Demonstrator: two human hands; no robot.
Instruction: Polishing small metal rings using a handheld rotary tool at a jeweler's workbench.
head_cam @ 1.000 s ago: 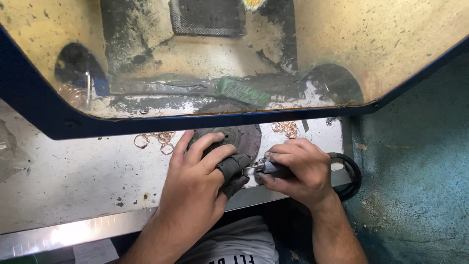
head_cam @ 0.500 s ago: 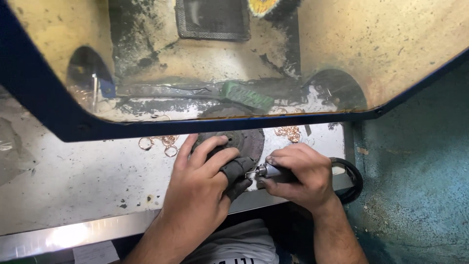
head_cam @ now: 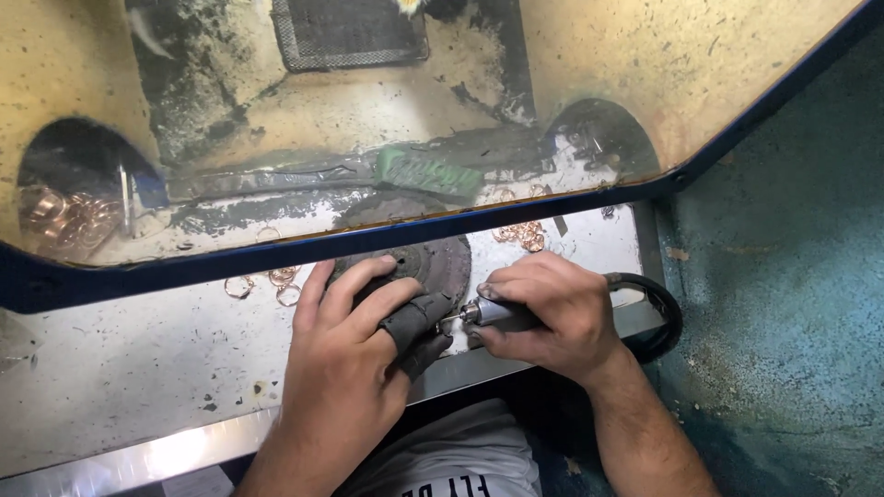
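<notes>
The rotary tool point(head_cam: 493, 313) sits just right of centre in the frame, lying almost level, its long axis running left to right. The metal nose points left, toward the left thumb; the tail end disappears under the right palm, and a black hose point(head_cam: 658, 317) loops out from there toward the right edge of the frame. The right hand point(head_cam: 552, 317) is clenched around the tool's body, fingers curled over the top, thumb underneath. The tool's tip is too small to make out.

The left hand point(head_cam: 354, 354) lies just left of the nose, fingers spread flat over a dark round disc point(head_cam: 442, 262), with thumb and forefinger wrapped in dark grey covers point(head_cam: 414, 322). Those covered fingers pinch together right at the tool's nose; whether they hold a small piece there cannot be told.

Both hands work close to the near edge of the pale, gritty worktop point(head_cam: 120, 368), where a bright metal lip runs along the lower left. Behind the disc, a blue-edged, stained shield point(head_cam: 276, 244) cuts across the frame, closing things in above. Small copper rings point(head_cam: 276, 281) lie loose to the left of the disc, another cluster point(head_cam: 520, 232) upper right of it. There is bare worktop to the left; on the right, a teal wall point(head_cam: 792, 304) stands near.
</notes>
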